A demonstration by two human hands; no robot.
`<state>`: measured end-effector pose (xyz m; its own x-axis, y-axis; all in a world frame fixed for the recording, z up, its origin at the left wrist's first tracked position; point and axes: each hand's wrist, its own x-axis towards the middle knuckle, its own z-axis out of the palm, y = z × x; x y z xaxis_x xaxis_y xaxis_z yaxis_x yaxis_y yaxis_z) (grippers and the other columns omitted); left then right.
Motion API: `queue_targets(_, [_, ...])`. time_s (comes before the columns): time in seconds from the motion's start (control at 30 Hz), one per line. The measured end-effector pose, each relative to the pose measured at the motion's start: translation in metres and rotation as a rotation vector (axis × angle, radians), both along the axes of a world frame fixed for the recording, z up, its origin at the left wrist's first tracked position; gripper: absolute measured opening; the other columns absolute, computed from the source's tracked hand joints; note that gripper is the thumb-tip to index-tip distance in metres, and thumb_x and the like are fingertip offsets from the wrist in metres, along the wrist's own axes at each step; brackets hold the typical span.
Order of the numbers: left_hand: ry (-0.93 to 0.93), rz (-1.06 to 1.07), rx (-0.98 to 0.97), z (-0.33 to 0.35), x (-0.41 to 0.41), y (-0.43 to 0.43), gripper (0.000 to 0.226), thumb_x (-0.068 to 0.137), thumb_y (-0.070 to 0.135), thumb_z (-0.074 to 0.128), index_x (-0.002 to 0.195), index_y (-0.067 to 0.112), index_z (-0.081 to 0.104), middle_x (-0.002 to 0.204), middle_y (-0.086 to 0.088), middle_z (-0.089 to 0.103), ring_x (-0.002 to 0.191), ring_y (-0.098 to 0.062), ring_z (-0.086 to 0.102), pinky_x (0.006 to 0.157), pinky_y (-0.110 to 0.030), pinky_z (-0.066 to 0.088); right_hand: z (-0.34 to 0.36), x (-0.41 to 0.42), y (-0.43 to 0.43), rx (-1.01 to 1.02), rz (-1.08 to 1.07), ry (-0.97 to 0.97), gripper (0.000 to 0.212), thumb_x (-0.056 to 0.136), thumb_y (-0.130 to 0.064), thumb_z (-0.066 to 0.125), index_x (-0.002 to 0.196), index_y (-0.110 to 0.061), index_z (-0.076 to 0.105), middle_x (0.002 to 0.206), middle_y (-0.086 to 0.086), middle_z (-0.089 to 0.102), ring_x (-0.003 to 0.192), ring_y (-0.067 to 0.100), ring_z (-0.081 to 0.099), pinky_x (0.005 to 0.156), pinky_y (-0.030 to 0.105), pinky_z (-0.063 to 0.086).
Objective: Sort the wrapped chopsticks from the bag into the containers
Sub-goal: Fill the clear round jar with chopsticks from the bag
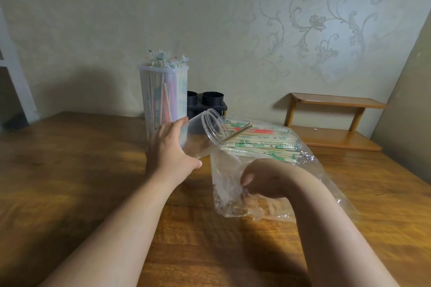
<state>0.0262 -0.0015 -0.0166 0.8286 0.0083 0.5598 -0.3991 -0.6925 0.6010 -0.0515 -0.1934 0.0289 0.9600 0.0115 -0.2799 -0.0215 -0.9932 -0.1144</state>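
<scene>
By bag (226, 175): held jar (205, 140), one chopstick (240, 131) (perhaps pair).

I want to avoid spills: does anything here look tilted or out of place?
The clear jar in the left hand is tipped sideways, and one chopstick pokes out of its mouth toward the bag.

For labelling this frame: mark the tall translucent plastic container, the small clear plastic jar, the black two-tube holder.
Tall translucent plastic container (163, 95): head view, side wall.
Small clear plastic jar (200, 135): head view, tilted body.
Black two-tube holder (212, 100): head view, right tube.
</scene>
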Motion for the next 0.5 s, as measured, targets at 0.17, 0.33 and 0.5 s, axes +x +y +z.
queue_targets(0.17, [-0.009,0.005,0.003,0.0,0.0,0.0,0.105,0.052,0.025,0.095,0.143,0.031,0.042,0.141,0.005,0.046,0.128,-0.021,0.038,0.106,-0.044,0.041,-0.008,-0.002,0.008,0.121,0.02,-0.056,0.037,0.087,-0.009,0.063,0.119,-0.027,0.069,0.125,-0.002,0.065,0.109,0.017,0.059,0.096,0.034,0.051])
queue_targets(0.33, [-0.01,0.002,-0.005,0.0,0.001,0.0,0.105,0.052,0.025,0.095,0.143,0.031,0.042,0.141,0.006,0.046,0.127,-0.021,0.037,0.106,-0.043,0.041,-0.021,0.01,0.011,-0.009,0.007,-0.042,0.034,0.093,-0.014,0.055,0.125,-0.009,0.065,0.125,0.01,0.064,0.109,0.028,0.061,0.089,0.035,0.052])
queue_targets(0.5, [-0.02,0.001,-0.006,-0.002,0.002,0.0,0.106,0.051,0.026,0.095,0.143,0.031,0.041,0.14,0.005,0.046,0.127,-0.021,0.038,0.105,-0.043,0.042,-0.042,0.03,0.003,0.075,-0.054,0.002,0.068,0.096,-0.02,0.057,0.155,-0.017,0.023,0.163,0.01,0.012,0.149,0.034,0.018,0.119,0.044,0.023])
